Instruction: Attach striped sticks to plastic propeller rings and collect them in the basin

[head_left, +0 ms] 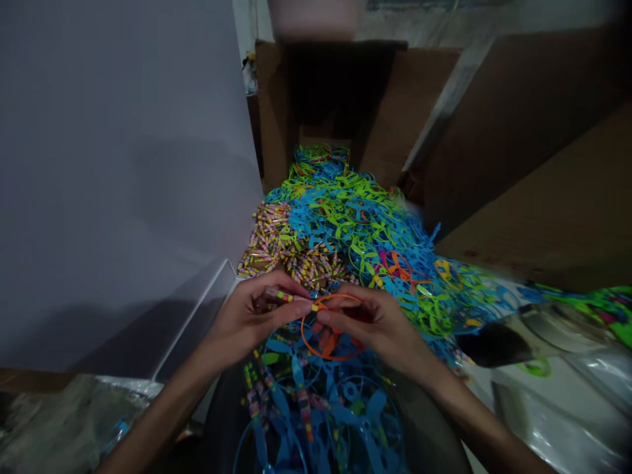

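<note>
My left hand (pixel 264 309) pinches a thin stick banded in pink, yellow and green (pixel 285 297). Between thumb and fingers, my right hand (pixel 368 316) grips an orange ringed propeller (pixel 332 356). The stick's tip meets the propeller near its hub; whether the two are joined I cannot tell. Below the hands, blue ringed propellers (pixel 340 408) and several banded sticks (pixel 306 415) lie heaped over my lap. Just beyond my left hand is a pile of similar banded sticks (pixel 269 230).
A large heap of green, blue and orange propellers (pixel 355 210) spreads from an open cardboard box (pixel 274 112). A pale panel (pixel 123 164) stands on the left. Brown cardboard (pixel 533 210) rises at right, with clear plastic bags (pixel 563 421) below it.
</note>
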Motion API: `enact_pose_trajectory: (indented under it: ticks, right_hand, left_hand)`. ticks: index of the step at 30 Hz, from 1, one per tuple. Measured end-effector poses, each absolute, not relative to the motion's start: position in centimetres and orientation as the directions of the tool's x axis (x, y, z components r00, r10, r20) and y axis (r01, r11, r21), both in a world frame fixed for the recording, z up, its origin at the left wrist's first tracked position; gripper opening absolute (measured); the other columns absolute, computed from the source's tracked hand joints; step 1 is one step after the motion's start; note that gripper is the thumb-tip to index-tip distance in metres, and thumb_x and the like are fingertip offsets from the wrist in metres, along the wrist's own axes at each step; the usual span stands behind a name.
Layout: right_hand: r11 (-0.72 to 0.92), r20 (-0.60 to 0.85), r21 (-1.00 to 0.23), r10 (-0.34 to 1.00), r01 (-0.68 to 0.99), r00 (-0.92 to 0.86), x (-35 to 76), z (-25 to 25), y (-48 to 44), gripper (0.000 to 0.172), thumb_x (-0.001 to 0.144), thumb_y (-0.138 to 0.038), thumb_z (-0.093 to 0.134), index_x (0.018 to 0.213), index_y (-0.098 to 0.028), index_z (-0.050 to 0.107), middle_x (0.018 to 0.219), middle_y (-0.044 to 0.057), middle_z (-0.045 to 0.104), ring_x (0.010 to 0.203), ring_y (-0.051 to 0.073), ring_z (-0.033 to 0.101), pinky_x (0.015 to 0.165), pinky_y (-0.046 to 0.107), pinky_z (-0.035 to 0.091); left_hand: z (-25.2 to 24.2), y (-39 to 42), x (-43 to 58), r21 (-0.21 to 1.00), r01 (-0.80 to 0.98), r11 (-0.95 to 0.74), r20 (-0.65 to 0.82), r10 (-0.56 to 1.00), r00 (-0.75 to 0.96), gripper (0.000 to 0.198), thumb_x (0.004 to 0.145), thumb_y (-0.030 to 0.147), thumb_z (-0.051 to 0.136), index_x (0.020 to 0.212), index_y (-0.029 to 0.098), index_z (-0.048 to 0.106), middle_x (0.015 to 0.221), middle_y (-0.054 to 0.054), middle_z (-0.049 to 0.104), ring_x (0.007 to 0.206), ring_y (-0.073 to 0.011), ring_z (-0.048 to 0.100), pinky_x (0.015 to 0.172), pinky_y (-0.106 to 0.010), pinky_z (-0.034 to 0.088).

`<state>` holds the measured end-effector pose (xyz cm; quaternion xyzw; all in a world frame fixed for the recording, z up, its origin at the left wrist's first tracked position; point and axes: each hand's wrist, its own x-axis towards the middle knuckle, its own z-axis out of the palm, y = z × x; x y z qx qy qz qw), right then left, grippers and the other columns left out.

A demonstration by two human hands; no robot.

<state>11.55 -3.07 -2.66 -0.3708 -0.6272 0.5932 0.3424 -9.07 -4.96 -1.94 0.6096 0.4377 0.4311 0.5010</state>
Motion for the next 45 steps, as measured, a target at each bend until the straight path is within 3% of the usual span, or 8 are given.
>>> enact_pose_trajectory:
  ticks: [6,12,16,19,27,32,36,45]
  right_hand:
    - [0.073,0.028,-0.994,0.876,0.075,-0.481,11.8,-2.7,-3.6,0.019,0.083,-0.038,0.074,0.083,-0.020,0.071,0.075,0.001,0.075,0.065,0.016,0.072,0.062,0.025,0.057]
    - [0.128,0.060,-0.986,0.863,0.103,-0.502,11.6,-2.0,-4.8,0.013,0.086,-0.034,0.071,0.085,-0.021,0.074,0.077,0.001,0.076,0.067,0.014,0.072,0.062,0.023,0.058]
    - [0.100,0.051,-0.992,0.870,0.075,-0.490,11.7,-2.0,-4.8,0.010,0.086,-0.031,0.072,0.083,-0.022,0.071,0.076,-0.001,0.076,0.066,0.013,0.072,0.062,0.021,0.058]
    - [0.115,0.062,-0.990,0.878,0.082,-0.476,11.8,-2.2,-4.6,0.013,0.086,-0.034,0.072,0.083,-0.022,0.071,0.076,-0.001,0.075,0.067,0.014,0.072,0.063,0.022,0.058]
    - [0.277,0.094,-0.898,0.879,0.341,-0.467,12.0,-2.8,-5.6,0.014,0.090,-0.034,0.066,0.085,-0.023,0.073,0.070,-0.002,0.072,0.060,0.013,0.067,0.055,0.021,0.050]
    - [0.017,-0.060,-0.992,0.801,0.123,-0.596,12.1,-3.0,-5.0,0.020,0.088,-0.037,0.069,0.079,-0.019,0.068,0.071,0.001,0.075,0.058,0.013,0.069,0.053,0.021,0.050]
    - [-0.190,-0.150,-0.982,0.706,0.019,-0.692,11.9,-3.5,-4.4,0.020,0.084,-0.035,0.074,0.081,-0.017,0.066,0.070,0.002,0.076,0.056,0.012,0.069,0.054,0.021,0.051]
    - [-0.182,-0.140,-0.983,0.749,0.002,-0.648,11.7,-4.6,-4.6,0.020,0.085,-0.034,0.072,0.078,-0.017,0.064,0.069,0.001,0.075,0.056,0.011,0.068,0.053,0.020,0.050]
  left_hand:
    - [-2.0,-4.7,-9.3,0.992,0.063,-0.105,0.086,0.964,0.252,0.014,0.086,0.031,0.071,0.090,0.018,0.068,0.075,0.004,0.060,0.051,-0.0034,0.039,0.044,-0.017,0.028]
    - [-1.9,-4.7,-9.3,0.984,0.123,-0.130,0.073,0.919,0.388,0.015,0.087,0.031,0.068,0.084,0.016,0.066,0.072,0.003,0.057,0.060,-0.0063,0.045,0.052,-0.018,0.033]
    - [-1.5,-5.0,-9.7,0.987,0.099,-0.129,0.098,0.957,0.271,0.018,0.090,0.037,0.066,0.089,0.019,0.063,0.068,0.006,0.053,0.053,-0.0052,0.039,0.047,-0.018,0.028]
    - [-1.2,-5.2,-9.7,0.988,0.093,-0.123,0.090,0.948,0.305,0.019,0.089,0.038,0.067,0.089,0.019,0.061,0.068,0.006,0.052,0.050,-0.0044,0.035,0.045,-0.018,0.027]
    - [-1.7,-5.1,-10.2,0.962,0.222,-0.162,0.057,0.908,0.416,0.018,0.089,0.035,0.068,0.087,0.018,0.062,0.069,0.005,0.051,0.060,-0.0078,0.042,0.051,-0.020,0.029]
    - [-2.3,-4.9,-10.9,0.954,0.167,-0.249,0.130,0.846,0.517,0.012,0.089,0.030,0.069,0.089,0.019,0.065,0.084,0.001,0.060,0.077,-0.0111,0.054,0.065,-0.022,0.040]
    - [-2.8,-4.7,-11.1,0.944,0.144,-0.295,0.162,0.800,0.578,0.008,0.089,0.025,0.070,0.089,0.018,0.066,0.085,0.001,0.060,0.078,-0.0111,0.055,0.068,-0.023,0.041]
    - [-3.4,-4.5,-10.1,0.966,0.161,-0.202,0.092,0.853,0.514,0.016,0.086,0.031,0.071,0.083,0.017,0.062,0.076,0.003,0.054,0.064,-0.0090,0.045,0.055,-0.022,0.032]
